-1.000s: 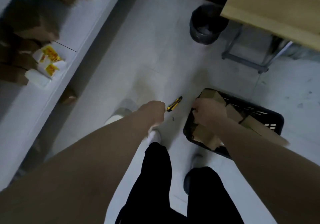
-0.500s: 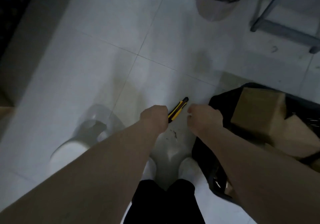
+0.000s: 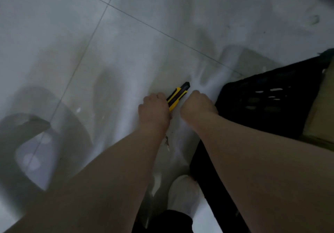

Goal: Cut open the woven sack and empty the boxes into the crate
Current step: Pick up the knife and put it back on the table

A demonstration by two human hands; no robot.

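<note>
Starting far to the left of the fingers, a pale blurred shape (image 3: 34,151) lies on the tiled floor (image 3: 126,34); it may be the woven sack, though that cannot be told from this view. Next comes the left hand (image 3: 153,110), its fingers curled tight round the rear of a yellow and black utility knife (image 3: 178,95); the knife's dark nose juts forward and rightward beyond the knuckles, low over the floor. Just beside that nose is the right hand (image 3: 197,104), drawn into a loose fist; its fingertips are tucked under and hidden, so whether they pinch the knife, something else or nothing cannot be told. To the right of both hands stands the black crate (image 3: 262,95); a brown cardboard box (image 3: 323,110) shows inside it at the frame's edge. With cardboard already in the crate, the step looks like handling the knife itself, probably its blade. To do it well, keep the left grip firm and the nose aimed away from the right knuckles; work the slider with a thumb only; keep bare fingertips off the cutting end; lay the knife down once the blade is in.
</note>
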